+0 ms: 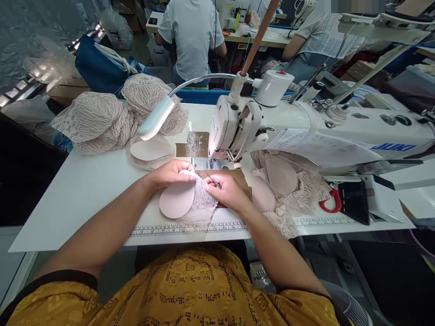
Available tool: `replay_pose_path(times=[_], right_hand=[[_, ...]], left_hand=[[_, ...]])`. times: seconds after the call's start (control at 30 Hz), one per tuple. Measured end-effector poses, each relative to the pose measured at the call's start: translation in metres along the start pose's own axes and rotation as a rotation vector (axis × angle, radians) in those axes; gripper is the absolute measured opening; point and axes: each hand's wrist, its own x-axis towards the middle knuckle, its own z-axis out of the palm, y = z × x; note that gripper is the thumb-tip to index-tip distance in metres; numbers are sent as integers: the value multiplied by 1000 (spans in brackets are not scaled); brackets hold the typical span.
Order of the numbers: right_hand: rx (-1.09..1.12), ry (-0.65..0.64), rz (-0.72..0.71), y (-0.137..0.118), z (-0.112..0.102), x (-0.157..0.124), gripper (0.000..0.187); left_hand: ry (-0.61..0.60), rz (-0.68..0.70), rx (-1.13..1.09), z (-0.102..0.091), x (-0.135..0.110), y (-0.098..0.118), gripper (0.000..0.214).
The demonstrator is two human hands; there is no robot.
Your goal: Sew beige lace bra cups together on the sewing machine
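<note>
My left hand point(170, 174) rests on a beige padded cup point(176, 199) with white lace point(204, 199) laid over its right side, and grips its upper edge. My right hand point(229, 190) pinches the lace and holds small metal snips point(213, 181) whose tips point up and left. The piece lies on the white table point(84, 190) just in front of the needle area of the white sewing machine point(244, 122).
Piles of lace cups point(102, 120) sit at the back left, with plain beige cups point(151, 151) under a gooseneck lamp point(156, 117). More lace pieces point(288, 181) lie to the right, next to red-handled scissors point(331, 203) and a dark phone point(353, 201). Two people sit at tables behind.
</note>
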Motion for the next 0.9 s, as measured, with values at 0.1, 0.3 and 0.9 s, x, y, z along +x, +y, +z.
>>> replay_pose_path(times=[0.1, 0.3, 0.9], right_hand=[[52, -17, 95, 1, 2, -2, 18], [188, -34, 137, 6, 1, -5, 21], [241, 21, 91, 12, -1, -4, 24]], left_hand=[[21, -24, 1, 1, 0, 1, 28], [9, -2, 1, -1, 4, -6, 30], [-34, 2, 13, -5, 3, -11, 25]])
